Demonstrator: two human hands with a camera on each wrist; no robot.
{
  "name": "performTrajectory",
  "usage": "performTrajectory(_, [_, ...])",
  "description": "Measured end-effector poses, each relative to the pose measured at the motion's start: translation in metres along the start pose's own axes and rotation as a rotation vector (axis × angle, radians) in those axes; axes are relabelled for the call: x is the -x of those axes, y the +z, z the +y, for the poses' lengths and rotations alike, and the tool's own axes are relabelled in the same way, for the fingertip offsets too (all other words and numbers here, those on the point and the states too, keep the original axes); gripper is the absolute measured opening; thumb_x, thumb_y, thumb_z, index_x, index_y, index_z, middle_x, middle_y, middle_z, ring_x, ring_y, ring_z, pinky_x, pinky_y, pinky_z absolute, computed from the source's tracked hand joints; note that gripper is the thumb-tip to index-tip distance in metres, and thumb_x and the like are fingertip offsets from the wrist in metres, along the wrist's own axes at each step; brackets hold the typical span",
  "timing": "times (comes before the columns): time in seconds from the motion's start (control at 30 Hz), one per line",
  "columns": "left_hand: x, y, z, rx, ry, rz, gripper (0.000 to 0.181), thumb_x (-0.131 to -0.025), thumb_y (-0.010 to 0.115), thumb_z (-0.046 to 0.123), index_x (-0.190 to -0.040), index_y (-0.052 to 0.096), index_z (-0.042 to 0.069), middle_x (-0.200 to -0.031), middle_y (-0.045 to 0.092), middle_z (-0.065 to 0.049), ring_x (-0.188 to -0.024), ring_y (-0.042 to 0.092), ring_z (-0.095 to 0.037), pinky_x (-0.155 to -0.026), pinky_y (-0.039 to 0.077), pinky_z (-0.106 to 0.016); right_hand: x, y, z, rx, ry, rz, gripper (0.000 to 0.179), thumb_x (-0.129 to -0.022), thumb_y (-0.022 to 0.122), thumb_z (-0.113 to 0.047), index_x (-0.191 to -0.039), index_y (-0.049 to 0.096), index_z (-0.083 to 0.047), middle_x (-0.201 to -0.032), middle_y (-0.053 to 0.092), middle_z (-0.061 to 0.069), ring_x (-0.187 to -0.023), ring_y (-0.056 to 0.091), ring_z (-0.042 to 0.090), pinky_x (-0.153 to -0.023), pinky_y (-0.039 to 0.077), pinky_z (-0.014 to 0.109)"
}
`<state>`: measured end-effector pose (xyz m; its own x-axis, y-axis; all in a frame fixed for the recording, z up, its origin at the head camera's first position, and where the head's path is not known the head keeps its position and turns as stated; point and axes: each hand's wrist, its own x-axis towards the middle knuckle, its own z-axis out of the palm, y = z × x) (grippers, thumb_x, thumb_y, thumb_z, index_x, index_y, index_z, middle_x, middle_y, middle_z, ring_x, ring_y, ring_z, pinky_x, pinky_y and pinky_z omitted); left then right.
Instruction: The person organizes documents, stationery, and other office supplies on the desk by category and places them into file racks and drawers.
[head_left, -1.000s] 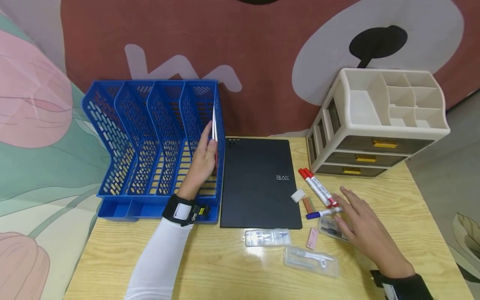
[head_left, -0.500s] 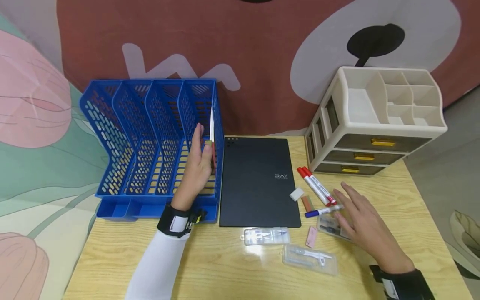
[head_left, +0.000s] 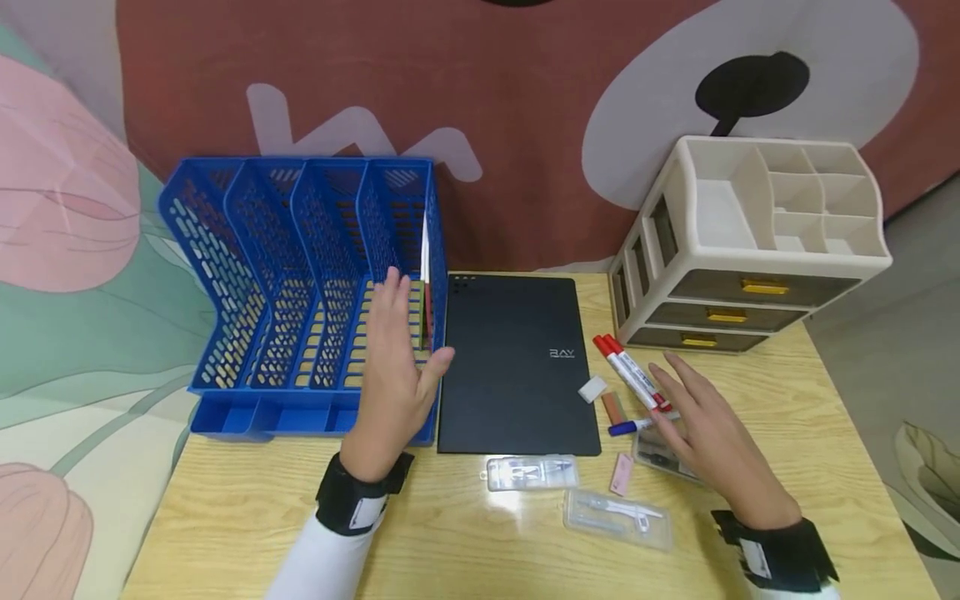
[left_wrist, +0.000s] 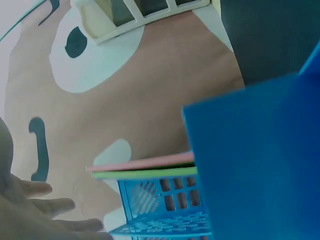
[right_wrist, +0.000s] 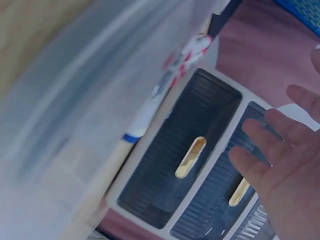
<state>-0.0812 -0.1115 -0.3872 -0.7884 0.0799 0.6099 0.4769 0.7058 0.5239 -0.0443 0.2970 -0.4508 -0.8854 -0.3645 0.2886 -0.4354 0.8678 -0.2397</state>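
My left hand [head_left: 392, 375] is over the front of the blue file rack [head_left: 255, 308], fingers straight, thumb spread, holding nothing. Beside it, in the rack's rightmost compartment, thin books with green and red covers [head_left: 425, 312] stand on edge against the side wall. The left wrist view shows their pink and green edges [left_wrist: 145, 174]. My right hand [head_left: 705, 437] hovers with spread fingers, holding nothing. Near its fingertips lie two red markers [head_left: 630, 372] and a blue-capped marker [head_left: 624, 428]. It partly hides a clear case [head_left: 660, 458] with dark contents.
A black flat folder [head_left: 510, 367] lies between rack and markers. A white eraser [head_left: 592, 389], an orange-and-green block [head_left: 613, 408], a pink block [head_left: 621, 475] and two clear cases [head_left: 532, 472] lie around it. A cream drawer organizer [head_left: 750, 242] stands at back right.
My left hand has let go of the books at the rack's right wall and drawn back toward the front, fingers spreading. The right hand has shifted slightly left and stays above the markers.
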Motion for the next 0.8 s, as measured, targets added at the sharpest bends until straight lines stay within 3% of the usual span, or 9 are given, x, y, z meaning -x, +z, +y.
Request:
performTrajectory(0.23, [0.022, 0.011, 0.013, -0.101, 0.098, 0.016, 0.085, -0.105, 0.032, 0.066, -0.159, 0.032, 0.0, -0.167, 0.029, -0.023, -0.156, 0.022, -0.046, -0.121, 0.02, -0.072, -0.015, 0.002, -0.009, -0.023, -0.014, 0.022, 0.064, -0.094, 0.073, -0.027, -0.152, 0.05, -0.011, -0.164, 0.039, 0.016, -0.137, 0.05, 0.045, -0.1, 0.05, 0.067])
performTrajectory(0.43, [0.032, 0.022, 0.017, -0.177, 0.165, -0.019, 0.076, -0.107, 0.036, 0.059, -0.152, 0.045, -0.002, -0.163, 0.036, -0.024, -0.152, 0.031, -0.048, -0.118, 0.031, -0.07, -0.03, 0.009, -0.014, -0.08, -0.023, 0.007, 0.072, -0.088, 0.079, -0.019, -0.153, 0.049, -0.011, -0.163, 0.04, 0.016, -0.139, 0.049, 0.043, -0.098, 0.052, 0.064])
performTrajectory(0.47, [0.033, 0.024, 0.018, -0.167, 0.165, -0.039, 0.073, -0.108, 0.036, 0.057, -0.15, 0.047, -0.002, -0.163, 0.038, -0.024, -0.152, 0.032, -0.046, -0.119, 0.032, -0.067, -0.032, 0.011, -0.015, -0.098, -0.023, 0.005, 0.074, -0.087, 0.079, -0.016, -0.154, 0.048, -0.011, -0.163, 0.041, 0.015, -0.14, 0.049, 0.042, -0.105, 0.051, 0.057])
performTrajectory(0.63, [0.042, 0.039, 0.019, -0.064, 0.108, -0.172, 0.058, -0.109, 0.047, 0.042, -0.147, 0.052, -0.001, -0.162, 0.041, -0.02, -0.153, 0.037, -0.034, -0.119, 0.039, -0.049, -0.046, 0.02, -0.022, -0.222, 0.019, -0.037, 0.073, -0.094, 0.073, -0.014, -0.159, 0.04, -0.013, -0.166, 0.037, 0.013, -0.147, 0.043, 0.038, -0.115, 0.042, 0.055])
performTrajectory(0.8, [0.048, 0.052, 0.018, -0.084, 0.003, -0.33, 0.059, -0.106, 0.058, 0.038, -0.152, 0.047, 0.003, -0.167, 0.033, -0.017, -0.154, 0.034, -0.035, -0.118, 0.04, -0.049, -0.059, 0.028, -0.023, -0.325, 0.061, -0.057, 0.071, -0.098, 0.069, -0.014, -0.161, 0.035, -0.011, -0.169, 0.031, 0.013, -0.148, 0.04, 0.043, -0.111, 0.04, 0.066])
